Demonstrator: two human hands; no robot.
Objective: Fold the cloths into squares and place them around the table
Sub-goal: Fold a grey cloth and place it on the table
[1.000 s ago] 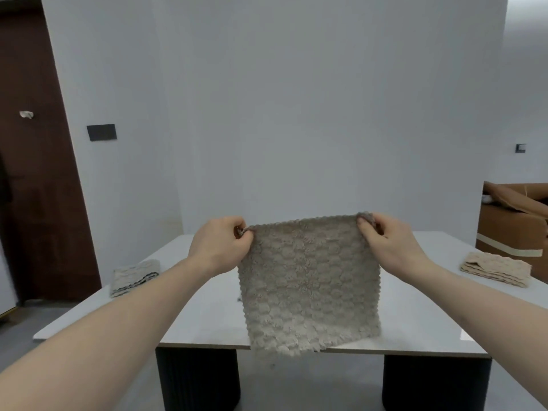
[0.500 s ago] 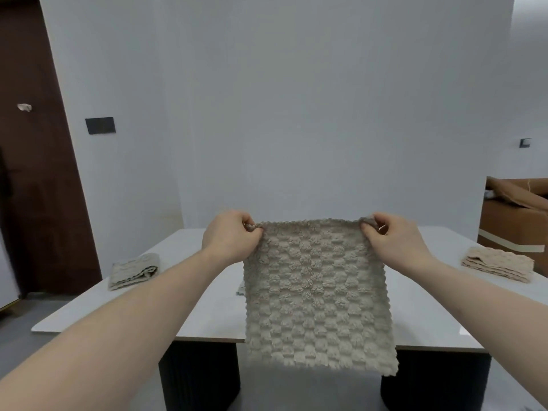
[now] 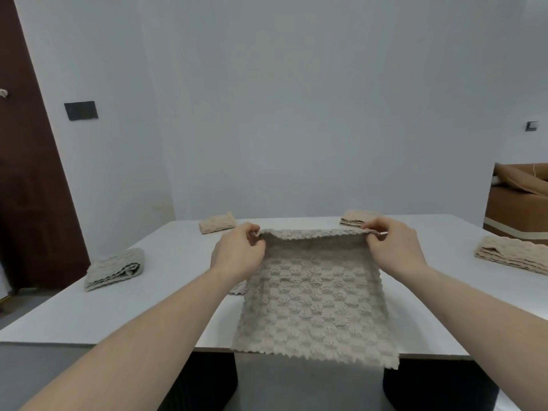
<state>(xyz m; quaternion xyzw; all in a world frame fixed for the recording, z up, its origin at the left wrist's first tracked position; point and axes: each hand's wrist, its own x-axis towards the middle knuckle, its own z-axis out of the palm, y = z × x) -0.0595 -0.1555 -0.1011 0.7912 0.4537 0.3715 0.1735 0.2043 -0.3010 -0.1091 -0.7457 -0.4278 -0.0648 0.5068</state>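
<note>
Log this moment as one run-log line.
left hand: pinches cloth corner | right hand: pinches other corner | cloth: over table edge | folded cloths: four

No text, label, brand, number or sign can be read anywhere in the view. The dark plate (image 3: 81, 110) on the wall, up and left of the worktop (image 3: 166, 280), has a blank face, and the small switch (image 3: 532, 126) on the wall up and right of the worktop is too small to show any marking. The cloth (image 3: 314, 304) lying on the worktop shows only its woven checker texture, with no tag or print.
</note>
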